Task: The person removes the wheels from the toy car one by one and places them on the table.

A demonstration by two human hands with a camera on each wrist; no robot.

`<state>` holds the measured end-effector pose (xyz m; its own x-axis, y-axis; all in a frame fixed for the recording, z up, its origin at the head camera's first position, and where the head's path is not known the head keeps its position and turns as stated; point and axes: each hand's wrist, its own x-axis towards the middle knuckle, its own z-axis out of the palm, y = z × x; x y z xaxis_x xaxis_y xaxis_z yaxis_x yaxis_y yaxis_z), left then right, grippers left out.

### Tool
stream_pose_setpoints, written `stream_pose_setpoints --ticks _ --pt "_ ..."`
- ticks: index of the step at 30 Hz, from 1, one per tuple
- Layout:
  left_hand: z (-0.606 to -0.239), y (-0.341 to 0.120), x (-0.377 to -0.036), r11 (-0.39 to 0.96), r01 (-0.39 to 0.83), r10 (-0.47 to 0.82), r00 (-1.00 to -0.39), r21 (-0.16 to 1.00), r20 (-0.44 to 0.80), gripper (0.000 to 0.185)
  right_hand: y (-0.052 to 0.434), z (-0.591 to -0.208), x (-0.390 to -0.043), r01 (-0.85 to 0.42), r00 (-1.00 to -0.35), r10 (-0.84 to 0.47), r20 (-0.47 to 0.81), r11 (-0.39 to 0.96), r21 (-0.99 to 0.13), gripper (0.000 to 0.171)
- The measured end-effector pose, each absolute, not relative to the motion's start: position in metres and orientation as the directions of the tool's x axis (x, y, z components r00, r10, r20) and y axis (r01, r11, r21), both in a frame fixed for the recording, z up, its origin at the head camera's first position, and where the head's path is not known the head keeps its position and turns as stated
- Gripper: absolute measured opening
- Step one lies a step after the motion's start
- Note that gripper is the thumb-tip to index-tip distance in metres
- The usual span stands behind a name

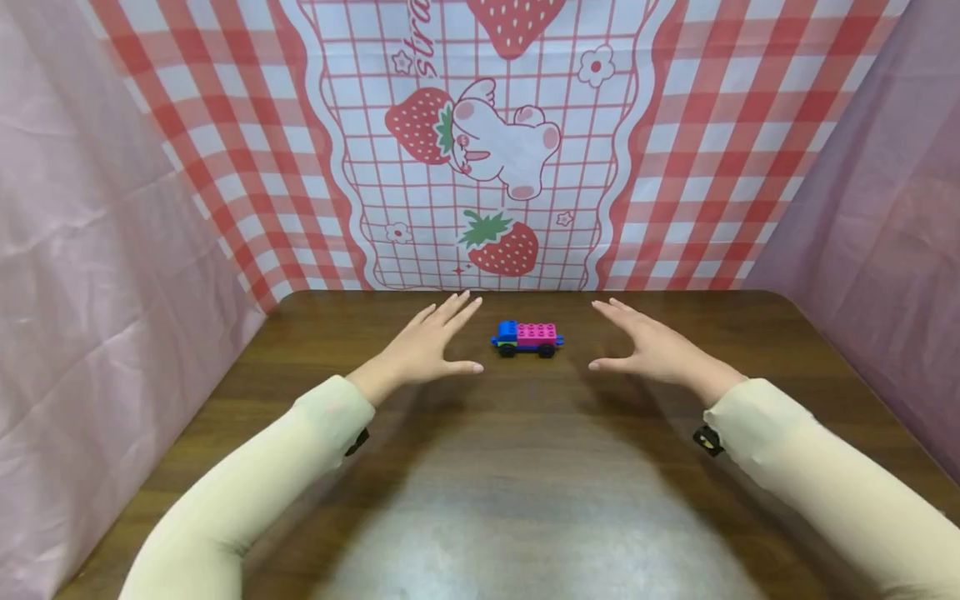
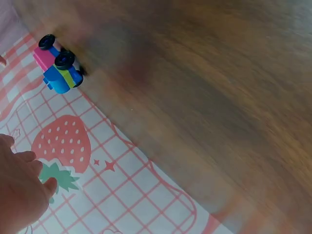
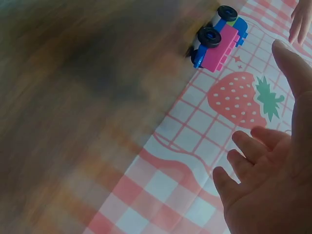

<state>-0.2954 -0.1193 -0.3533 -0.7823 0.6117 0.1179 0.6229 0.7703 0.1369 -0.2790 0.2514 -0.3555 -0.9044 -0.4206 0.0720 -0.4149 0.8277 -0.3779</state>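
Note:
A toy truck of building bricks [image 1: 531, 335], with a blue cab, pink bricks behind it and black wheels, stands near the table's far edge. To its left is my left hand [image 1: 423, 343], fingers straight and thumb apart, touching nothing. On the other side my right hand [image 1: 656, 346] is held the same way, also free of the truck. In the left wrist view the truck [image 2: 58, 66] shows its cab end, with part of my left hand [image 2: 22, 187] at the lower left. The right wrist view has the truck [image 3: 219, 41] beyond the fingers of my right hand [image 3: 273, 180].
The brown wooden table [image 1: 480, 467] reaches to a hanging cloth [image 1: 495, 242] with strawberries and red checks. Pale pink curtains hang at the left [image 1: 112, 250] and right [image 1: 870, 250]. A dark wrist device [image 1: 707, 439] shows below the right cuff.

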Motion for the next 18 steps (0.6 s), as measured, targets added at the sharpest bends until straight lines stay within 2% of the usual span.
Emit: stream_pose_setpoints --ticks 11,18 --pt "-0.350 -0.103 -0.312 0.713 0.478 0.540 -0.841 0.513 0.033 0.106 0.232 -0.359 -0.298 -0.377 -0.918 -0.391 0.071 0.802 -0.463 0.105" --pt "-0.355 -0.090 -0.317 0.666 0.428 0.514 -0.857 0.611 0.040 0.108 0.219 -0.364 -0.309 -0.383 -0.915 -0.393 0.089 0.780 -0.495 0.103"
